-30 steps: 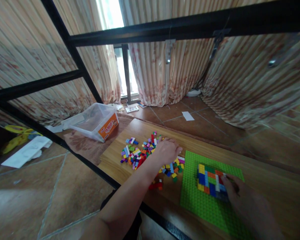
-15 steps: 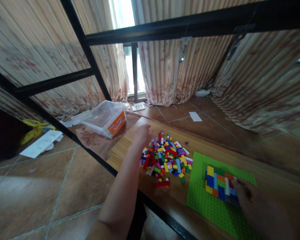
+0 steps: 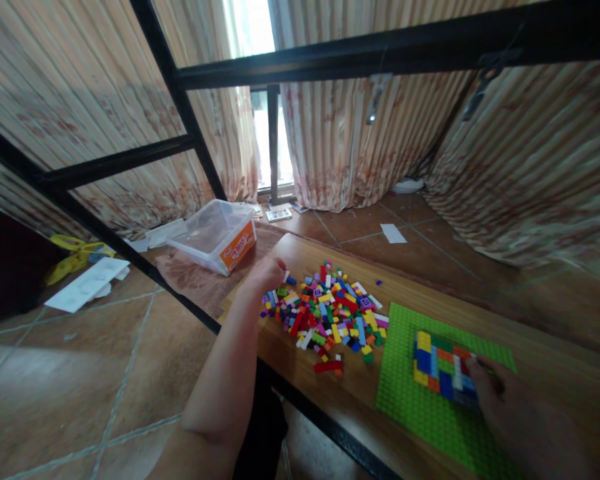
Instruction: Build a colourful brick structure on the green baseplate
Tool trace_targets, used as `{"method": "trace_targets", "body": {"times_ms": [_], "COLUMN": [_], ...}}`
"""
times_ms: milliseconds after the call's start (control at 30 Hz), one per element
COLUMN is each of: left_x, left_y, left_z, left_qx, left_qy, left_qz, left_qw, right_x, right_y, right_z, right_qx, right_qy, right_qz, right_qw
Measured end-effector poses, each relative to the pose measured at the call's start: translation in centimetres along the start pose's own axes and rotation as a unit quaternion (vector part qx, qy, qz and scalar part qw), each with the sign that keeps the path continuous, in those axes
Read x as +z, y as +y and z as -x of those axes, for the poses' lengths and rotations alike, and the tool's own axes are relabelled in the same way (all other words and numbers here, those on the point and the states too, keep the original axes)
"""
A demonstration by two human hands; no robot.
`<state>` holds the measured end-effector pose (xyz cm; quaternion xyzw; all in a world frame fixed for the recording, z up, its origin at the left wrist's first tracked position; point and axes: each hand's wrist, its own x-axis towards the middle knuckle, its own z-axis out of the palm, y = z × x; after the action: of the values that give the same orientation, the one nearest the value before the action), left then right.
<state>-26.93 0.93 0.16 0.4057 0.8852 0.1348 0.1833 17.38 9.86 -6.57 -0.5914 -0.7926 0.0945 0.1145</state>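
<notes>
My left hand (image 3: 269,275) is at the far left edge of the pile of loose toy bricks (image 3: 325,310), fingers curled together. A small white piece and a blue brick (image 3: 291,281) show by its fingertips; whether anything is pinched there I cannot make out. On the right, my right hand (image 3: 513,400) grips the right end of a multicoloured block of joined bricks (image 3: 445,367). Its thumb lies along the block's edge, and the other fingers are partly hidden. The block sits over the green baseplate (image 3: 400,387); whether it is pressed on, I cannot tell.
The wooden table (image 3: 300,252) carries the bricks, with a red brick (image 3: 326,367) near its front edge. A clear plastic bin (image 3: 205,233) with an orange label stands on a mat at the left. Black metal bars (image 3: 330,63) cross above; curtains hang behind.
My left hand has moved left from above the pile to its outer edge, uncovering more bricks. My right hand stays at the brick block. The view has shifted slightly.
</notes>
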Motion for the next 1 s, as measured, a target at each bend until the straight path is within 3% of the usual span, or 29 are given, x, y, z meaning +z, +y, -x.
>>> {"method": "trace_targets", "body": {"times_ms": [267,433,567,633,700,833,1000], "left_x": [0.6,1.0,2.0,3.1,4.5,7.5,9.0], "left_y": [0.8,2.0,5.5,7.9,10.3,13.8,15.2], "left_z": [0.3,-0.1,0.5,1.3,2.4,4.3,5.2], "left_qx": [0.075,0.075,0.153,0.275,0.348,0.37,0.342], "left_qy": [-0.067,0.0,0.068,0.085,0.073,0.037,0.001], "left_qz": [0.073,0.066,0.07,0.059,0.037,-0.027,-0.082], "left_qw": [0.992,0.995,0.983,0.956,0.934,0.928,0.936], "right_x": [-0.7,-0.8,-0.8,-1.0,-1.2,-1.6,-1.7], "right_y": [-1.5,-1.9,-2.2,-2.3,-2.5,-2.9,-3.1], "right_z": [0.2,0.3,0.4,0.4,0.4,0.6,0.7], "right_qx": [0.004,0.015,0.01,0.019,0.022,0.016,0.008], "right_qy": [-0.022,-0.026,-0.024,-0.018,-0.016,-0.019,-0.006], "right_qz": [0.062,0.064,0.061,0.064,0.066,0.073,0.076], "right_qw": [0.998,0.998,0.998,0.998,0.997,0.997,0.997]}}
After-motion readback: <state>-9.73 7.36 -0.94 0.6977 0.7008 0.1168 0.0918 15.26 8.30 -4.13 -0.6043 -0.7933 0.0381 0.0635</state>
